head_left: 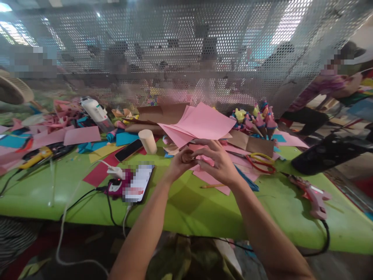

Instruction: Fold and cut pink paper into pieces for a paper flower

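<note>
My left hand point(181, 165) is closed, its fingers curled around something small and brownish that I cannot make out. Just to the right, my right hand point(220, 163) arches its fingers toward it, with gaps between them. The two hands almost meet over the table, and whether the right fingertips touch the small thing is unclear. Beyond them lies a fanned stack of pink paper sheets point(201, 122), above some brown paper point(163, 113). More pink paper point(208, 178) shows below the hands, with a pencil point(212, 186) on it.
Red- and yellow-handled scissors point(262, 163) and a pink glue gun point(314, 196) lie right, near a black bottle point(329, 153). Left are a phone point(140, 182) with cables, a dark phone point(128, 150), a cream cylinder point(147, 141) and a yellow glue gun point(36, 157). A perforated metal screen point(175, 50) stands behind.
</note>
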`<act>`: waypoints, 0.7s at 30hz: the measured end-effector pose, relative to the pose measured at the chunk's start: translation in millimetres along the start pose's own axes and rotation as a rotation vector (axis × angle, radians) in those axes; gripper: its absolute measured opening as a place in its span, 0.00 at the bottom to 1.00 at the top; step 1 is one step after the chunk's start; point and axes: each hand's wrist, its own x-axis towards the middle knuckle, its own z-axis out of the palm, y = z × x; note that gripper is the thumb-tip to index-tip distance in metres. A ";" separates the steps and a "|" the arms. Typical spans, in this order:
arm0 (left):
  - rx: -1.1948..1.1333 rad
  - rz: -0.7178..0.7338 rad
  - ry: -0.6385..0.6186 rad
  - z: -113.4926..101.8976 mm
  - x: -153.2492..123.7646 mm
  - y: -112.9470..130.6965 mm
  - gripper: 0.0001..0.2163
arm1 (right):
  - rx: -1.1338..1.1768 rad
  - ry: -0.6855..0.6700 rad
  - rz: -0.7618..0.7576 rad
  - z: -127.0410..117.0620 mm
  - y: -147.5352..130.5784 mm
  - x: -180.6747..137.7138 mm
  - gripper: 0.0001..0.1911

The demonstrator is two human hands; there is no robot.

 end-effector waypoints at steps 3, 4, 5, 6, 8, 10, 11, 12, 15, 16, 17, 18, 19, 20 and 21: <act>0.058 0.027 0.034 0.6 2.1 -0.2 0.19 | -0.086 -0.011 -0.031 2.2 1.2 -0.9 0.13; 0.063 0.032 0.035 0.6 2.7 -0.6 0.19 | -0.108 -0.015 -0.042 3.7 1.3 -1.1 0.13; 0.056 0.035 0.031 0.5 3.2 -0.9 0.19 | -0.128 -0.018 -0.055 5.3 1.3 -1.1 0.12; 0.040 0.038 0.021 0.3 3.3 -1.2 0.20 | -0.145 -0.023 -0.068 6.9 1.1 -1.0 0.12; 0.001 0.046 -0.008 -0.1 3.0 -1.4 0.20 | -0.176 -0.040 -0.088 9.5 0.5 -0.8 0.12; -0.021 0.048 -0.024 -0.7 2.2 -1.3 0.20 | -0.202 -0.064 -0.098 11.6 -0.1 -0.7 0.12; -0.021 0.046 -0.024 -1.0 1.7 -1.2 0.19 | -0.213 -0.075 -0.099 12.5 -0.2 -0.8 0.12; -0.015 0.041 -0.022 -1.3 1.4 -1.1 0.19 | -0.220 -0.085 -0.097 13.4 -0.1 -0.9 0.12; -0.003 0.031 -0.008 -0.9 0.7 0.1 0.17 | -0.211 -0.105 -0.078 15.2 0.7 -1.3 0.14; 0.000 0.030 -0.011 -0.2 0.6 0.8 0.16 | -0.188 -0.100 -0.068 15.5 1.1 -1.2 0.14; -0.001 0.032 -0.016 0.8 0.5 1.7 0.16 | -0.155 -0.087 -0.058 15.4 1.3 -1.0 0.13; -0.007 0.038 -0.019 2.0 0.5 2.4 0.16 | -0.112 -0.067 -0.050 15.0 1.4 -0.7 0.12; -0.014 0.046 -0.021 3.4 0.6 3.0 0.16 | -0.063 -0.040 -0.042 14.4 1.3 -0.3 0.10; -0.018 0.051 -0.021 4.9 0.8 3.3 0.16 | -0.027 -0.010 -0.028 13.5 0.9 0.1 0.08; -0.023 0.054 -0.020 6.4 1.2 3.2 0.16 | 0.007 0.023 -0.012 12.3 0.3 0.7 0.07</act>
